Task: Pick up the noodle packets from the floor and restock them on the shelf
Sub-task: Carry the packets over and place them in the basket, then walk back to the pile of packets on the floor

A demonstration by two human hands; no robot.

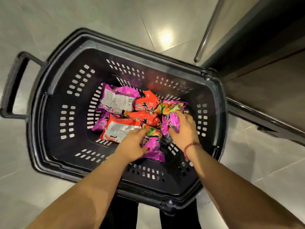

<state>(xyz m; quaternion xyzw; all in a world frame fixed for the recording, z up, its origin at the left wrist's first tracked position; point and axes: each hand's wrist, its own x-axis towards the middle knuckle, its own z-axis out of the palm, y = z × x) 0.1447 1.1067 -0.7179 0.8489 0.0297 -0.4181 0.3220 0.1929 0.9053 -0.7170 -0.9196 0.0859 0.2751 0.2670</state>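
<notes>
the noodle packets (132,111), red and purple, lie in a loose heap on the bottom of a black basket (49,156) that stands on the tiled floor (99,17), not yet on any shelf. one purple packet (170,119) sits at the right edge of the heap, its long axis running roughly from far to near, and the right hand (184,129) comes down on it from the near side with fingers curled round its crumpled body. a near purple packet (154,151) lies just beside the left hand (132,144), to that hand's right, with the thumb resting on it and the fingers reaching into the heap (whether they have closed on anything i cannot tell). the right hand looks better placed to lift first, and the dark unit (264,66) to the right, probably the shelving, lies on its side.
</notes>
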